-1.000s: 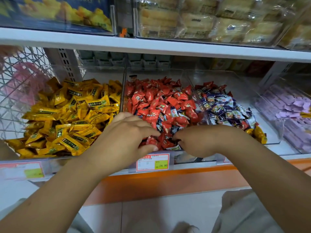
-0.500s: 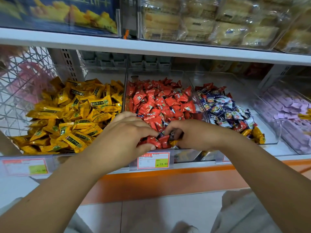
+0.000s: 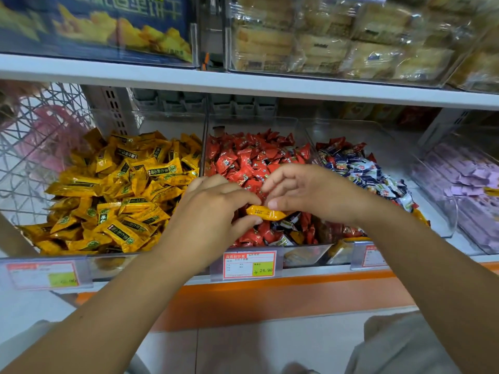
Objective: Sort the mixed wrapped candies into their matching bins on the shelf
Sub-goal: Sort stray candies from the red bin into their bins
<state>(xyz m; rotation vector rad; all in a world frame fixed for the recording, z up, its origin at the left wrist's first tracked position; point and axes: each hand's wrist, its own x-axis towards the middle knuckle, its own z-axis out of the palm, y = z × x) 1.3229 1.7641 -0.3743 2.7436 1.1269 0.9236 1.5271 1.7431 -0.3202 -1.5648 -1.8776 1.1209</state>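
The left hand (image 3: 213,214) pinched a yellow candy (image 3: 266,213) over the middle bin (image 3: 251,125), which held red candies (image 3: 251,160) and a few dark strays. The right hand (image 3: 310,195) rested its thumb on that candy; its grip could not be told. The left bin (image 3: 172,118) held yellow candies (image 3: 116,190), and the third bin (image 3: 391,157) held blue-and-white candies (image 3: 359,171).
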